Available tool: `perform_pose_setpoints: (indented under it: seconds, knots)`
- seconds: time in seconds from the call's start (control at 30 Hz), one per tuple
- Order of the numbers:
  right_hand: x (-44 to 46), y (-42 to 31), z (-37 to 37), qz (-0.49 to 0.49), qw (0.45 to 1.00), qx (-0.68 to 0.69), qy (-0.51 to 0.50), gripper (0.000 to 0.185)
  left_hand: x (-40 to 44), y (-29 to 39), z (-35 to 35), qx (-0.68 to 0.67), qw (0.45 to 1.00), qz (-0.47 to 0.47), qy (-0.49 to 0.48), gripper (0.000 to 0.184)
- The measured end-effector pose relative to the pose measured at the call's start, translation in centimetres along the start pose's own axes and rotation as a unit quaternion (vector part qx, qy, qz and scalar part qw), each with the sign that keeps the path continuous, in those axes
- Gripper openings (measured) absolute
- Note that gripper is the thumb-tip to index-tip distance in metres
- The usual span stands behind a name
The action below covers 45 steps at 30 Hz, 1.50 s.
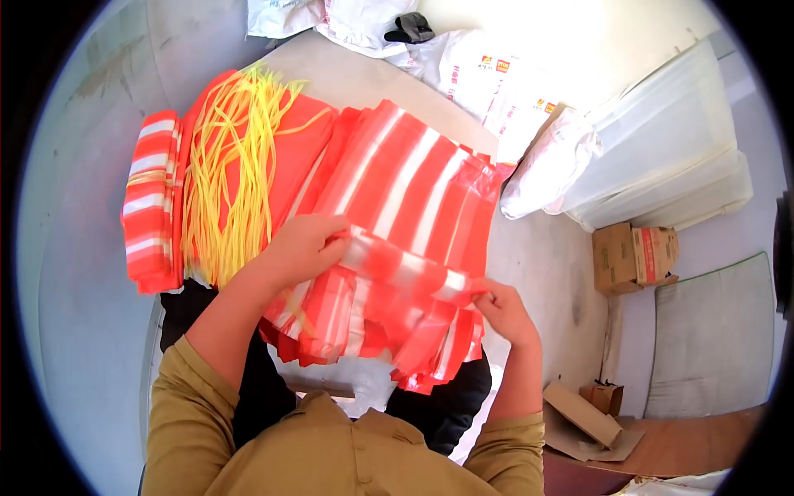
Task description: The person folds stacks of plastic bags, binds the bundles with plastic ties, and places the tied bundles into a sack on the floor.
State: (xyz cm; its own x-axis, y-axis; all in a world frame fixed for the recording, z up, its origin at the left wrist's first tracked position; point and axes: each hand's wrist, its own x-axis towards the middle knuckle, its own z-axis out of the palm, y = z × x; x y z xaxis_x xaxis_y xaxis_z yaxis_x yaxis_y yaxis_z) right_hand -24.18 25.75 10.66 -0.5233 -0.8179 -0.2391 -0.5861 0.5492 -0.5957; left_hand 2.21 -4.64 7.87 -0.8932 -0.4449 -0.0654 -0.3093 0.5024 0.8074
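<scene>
Two hands (302,248) (508,314) pinch striped sheeting (405,269) between their fingers (488,301); red print (503,65) on white sacks (465,66) is illegible.

Pale grey floor (566,289), seen from above. Along its far edge rest printed white sacks (471,74); at right, a printed cardboard carton (633,258) stands near the wall. In the foreground, from left to right, lie a banded striped bundle (151,207), a pile of red sheeting (291,157) and a stack of red-and-white striped sheeting (389,174), side by side; these cover their immediate support, which cannot be identified.
</scene>
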Motion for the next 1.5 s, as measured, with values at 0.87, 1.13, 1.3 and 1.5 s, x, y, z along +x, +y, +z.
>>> perform_pose_setpoints:
  seconds: [0.87, 1.13, 1.3, 1.5]
  knots:
    - [4.8, -1.0, 7.0, -0.220, 0.930, -0.262, 0.133, 0.057, 2.4, -2.6, 7.0, 0.297, 0.925, 0.220, 0.093, 0.048]
    - [2.6, -1.4, 0.5, -0.120, 0.916, -0.335, 0.184, 0.050, 0.4, -0.4, 4.2, 0.239, 0.958, 0.149, 0.047, 0.031]
    - [2.8, -8.7, -0.5, -0.256, 0.789, -0.201, 0.521, 0.041, -2.8, 0.0, 5.7, -0.192, 0.980, -0.033, 0.036, 0.019]
    - [3.9, -8.3, 12.4, -0.251, 0.952, 0.013, 0.174, 0.055, -5.0, -2.7, 7.7, -0.335, 0.926, -0.168, -0.048, 0.066]
